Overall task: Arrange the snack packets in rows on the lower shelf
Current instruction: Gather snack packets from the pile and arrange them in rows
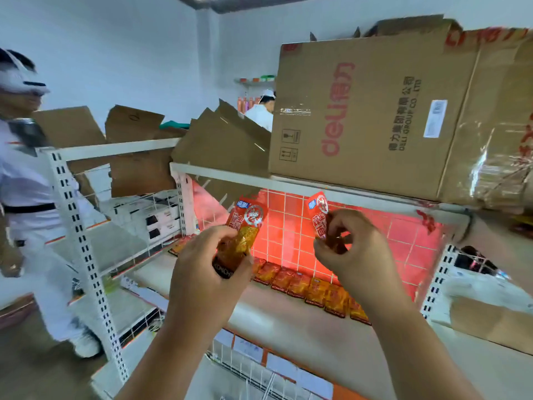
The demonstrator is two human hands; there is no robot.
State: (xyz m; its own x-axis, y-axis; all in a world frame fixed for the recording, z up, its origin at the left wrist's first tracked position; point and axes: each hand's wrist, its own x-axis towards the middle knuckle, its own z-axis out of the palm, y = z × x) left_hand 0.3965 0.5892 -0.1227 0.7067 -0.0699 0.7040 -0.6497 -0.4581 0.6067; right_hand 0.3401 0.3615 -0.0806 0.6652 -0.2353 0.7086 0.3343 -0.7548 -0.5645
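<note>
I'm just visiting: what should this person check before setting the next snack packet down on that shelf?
1. Left hand grips the left packet firmly: ok.
2. Right hand pinches the right packet: ok, though only with its fingertips.
3. Row of packets lies side by side along the back of the lower shelf: ok.
4. Bare shelf space in front of that row for another row: ok.
5. Alignment of the row's left part: cannot tell, the left hand hides it.
6. Cardboard box overhead sits on the upper shelf, clear of both hands: ok.
</note>
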